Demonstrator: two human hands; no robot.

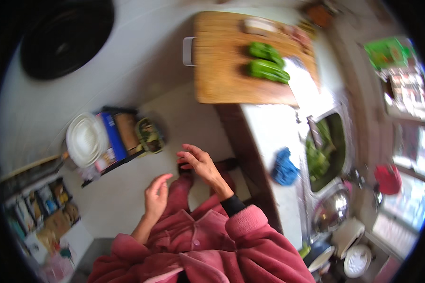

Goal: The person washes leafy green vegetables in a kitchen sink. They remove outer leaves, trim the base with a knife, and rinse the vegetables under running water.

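Observation:
My left hand [156,196] is raised in front of my body, slightly curled, with nothing in it. Beside it, a little farther forward, my right hand [200,162] hangs in the air with its fingers apart, also holding nothing. Neither hand touches anything. On the counter to my right lies a crumpled blue cloth [285,167]. Ahead and to the right, a wooden cutting board [219,60] carries green peppers [269,70], a blurred white block-like item [259,26] and some pinkish pieces [300,37], perhaps meat. A bright object at the board's right edge is washed out by glare.
Leafy greens [317,161] lie in the steel sink [344,141] on the right, near a shiny metal bowl [331,208]. At left, a low rack holds a white plastic basin [86,139] and a green basket [149,136]. The counter's dark side [246,141] runs along my right.

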